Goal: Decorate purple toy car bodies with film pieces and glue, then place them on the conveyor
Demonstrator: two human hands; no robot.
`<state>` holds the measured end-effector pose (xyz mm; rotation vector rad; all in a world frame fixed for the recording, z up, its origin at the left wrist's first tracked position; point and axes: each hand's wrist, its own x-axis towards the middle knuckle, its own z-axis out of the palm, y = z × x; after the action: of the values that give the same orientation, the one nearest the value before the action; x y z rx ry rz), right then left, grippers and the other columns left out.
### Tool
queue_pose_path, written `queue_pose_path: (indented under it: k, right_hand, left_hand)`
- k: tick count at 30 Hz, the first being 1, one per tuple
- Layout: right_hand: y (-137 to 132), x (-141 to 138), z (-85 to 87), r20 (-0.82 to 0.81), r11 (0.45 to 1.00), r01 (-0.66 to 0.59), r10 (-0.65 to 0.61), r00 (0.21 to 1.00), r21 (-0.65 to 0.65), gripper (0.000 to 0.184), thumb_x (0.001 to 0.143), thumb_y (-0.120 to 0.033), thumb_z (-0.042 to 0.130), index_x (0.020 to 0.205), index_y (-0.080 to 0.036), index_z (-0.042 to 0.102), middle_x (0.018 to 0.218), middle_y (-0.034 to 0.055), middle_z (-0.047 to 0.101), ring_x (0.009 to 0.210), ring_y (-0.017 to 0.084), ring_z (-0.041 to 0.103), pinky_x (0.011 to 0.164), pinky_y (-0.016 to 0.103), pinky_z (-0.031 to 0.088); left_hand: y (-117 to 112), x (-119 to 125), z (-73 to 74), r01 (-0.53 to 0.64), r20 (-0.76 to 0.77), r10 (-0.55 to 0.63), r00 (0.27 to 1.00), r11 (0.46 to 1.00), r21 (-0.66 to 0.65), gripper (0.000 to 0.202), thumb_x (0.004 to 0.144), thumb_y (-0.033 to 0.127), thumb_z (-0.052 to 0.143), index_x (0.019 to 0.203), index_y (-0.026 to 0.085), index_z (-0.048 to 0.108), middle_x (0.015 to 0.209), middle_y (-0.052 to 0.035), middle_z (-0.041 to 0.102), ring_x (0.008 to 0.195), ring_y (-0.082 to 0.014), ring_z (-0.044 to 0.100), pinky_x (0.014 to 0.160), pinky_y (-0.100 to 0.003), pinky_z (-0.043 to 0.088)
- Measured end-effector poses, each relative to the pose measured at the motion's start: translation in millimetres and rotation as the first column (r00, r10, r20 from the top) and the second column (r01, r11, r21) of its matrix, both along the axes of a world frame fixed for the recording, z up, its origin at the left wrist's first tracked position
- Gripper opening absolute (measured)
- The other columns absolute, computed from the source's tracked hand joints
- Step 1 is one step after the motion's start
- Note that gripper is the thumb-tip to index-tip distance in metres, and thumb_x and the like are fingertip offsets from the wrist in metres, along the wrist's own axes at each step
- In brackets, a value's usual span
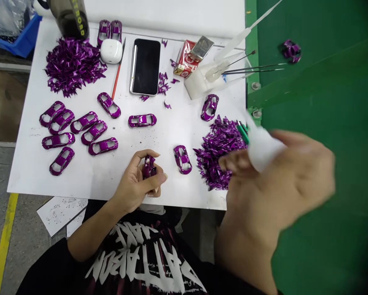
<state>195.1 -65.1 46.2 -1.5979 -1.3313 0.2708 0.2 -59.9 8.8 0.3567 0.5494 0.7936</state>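
Observation:
My left hand [140,180] is closed round a small purple toy car body [148,166], held upright near the front edge of the white table [178,127]. My right hand [279,180] is raised close to the camera and blurred; its fingers pinch a white bottle-like thing [262,147] with a green tip [243,133]. It hovers over a heap of small purple parts [219,149]. One purple car body [182,159] lies between the two hands.
Several purple car bodies [76,133] lie in rows at the left, with another heap of purple parts [70,63] behind them. A black phone [145,65], white earbud case [111,51], red packet [185,59] and brushes [251,67] lie at the back. A green surface [319,82] adjoins at right.

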Motion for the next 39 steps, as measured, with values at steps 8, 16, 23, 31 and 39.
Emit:
queue_pose_path:
  k: [8, 16, 23, 31, 39]
  right_hand:
    - [58, 28, -29.7, 0.305, 0.946, -0.067, 0.168, 0.937, -0.316, 0.034, 0.089, -0.045, 0.062, 0.114, -0.022, 0.064, 0.1, 0.0099, 0.074, 0.091, 0.034, 0.073, 0.085, 0.05, 0.059]
    - [7, 54, -8.8, 0.591, 0.901, -0.085, 0.348, 0.728, -0.426, 0.025, 0.095, -0.039, 0.054, 0.093, -0.024, 0.072, 0.095, 0.015, 0.066, 0.091, 0.041, 0.063, 0.086, 0.059, 0.053]
    - [9, 51, -12.2, 0.506, 0.904, -0.11, 0.328, 0.798, -0.413, 0.014, 0.092, -0.038, 0.053, 0.088, -0.025, 0.059, 0.092, 0.0117, 0.066, 0.09, 0.038, 0.065, 0.082, 0.052, 0.054]
    - [-19, 29, 11.3, 0.456, 0.972, 0.103, 0.004, 0.89, -0.21, 0.016, 0.104, -0.04, 0.064, 0.11, -0.025, 0.066, 0.092, 0.0054, 0.075, 0.078, 0.031, 0.074, 0.068, 0.039, 0.053]
    - [-8, 46, -8.9, 0.421, 0.96, 0.192, -0.091, 0.903, -0.204, 0.037, 0.105, -0.055, 0.065, 0.094, -0.024, 0.08, 0.073, 0.003, 0.073, 0.066, 0.03, 0.07, 0.058, 0.039, 0.048]
  left_hand:
    - [-2, -9, -0.8, 0.048, 0.104, -0.042, 0.994, 0.997, -0.058, 0.038, 0.094, 0.024, 0.076, 0.121, 0.024, 0.048, 0.088, 0.0024, 0.061, 0.066, -0.0069, 0.058, 0.05, -0.016, 0.047]
    - [-5, -3, -4.6, 0.02, 0.006, -0.02, 1.0, 0.998, 0.067, 0.04, 0.096, 0.027, 0.074, 0.117, 0.024, 0.041, 0.101, -0.003, 0.07, 0.069, -0.0082, 0.063, 0.049, -0.016, 0.046]
    - [-11, 3, -0.6, 0.003, -0.201, 0.042, 0.979, 0.976, 0.219, 0.045, 0.089, 0.02, 0.08, 0.122, 0.024, 0.049, 0.098, 0.0005, 0.063, 0.072, -0.0093, 0.064, 0.054, -0.019, 0.053]
    - [-8, -2, 1.7, 0.015, -0.284, 0.05, 0.958, 0.975, 0.221, 0.027, 0.108, 0.038, 0.053, 0.13, 0.022, 0.05, 0.102, -0.0055, 0.066, 0.092, -0.0193, 0.073, 0.067, -0.03, 0.064]
    - [-2, -3, 0.2, 0.038, -0.214, 0.001, 0.977, 0.983, 0.178, 0.029, 0.105, 0.037, 0.059, 0.126, 0.019, 0.05, 0.096, -0.0056, 0.067, 0.086, -0.021, 0.075, 0.06, -0.029, 0.064]
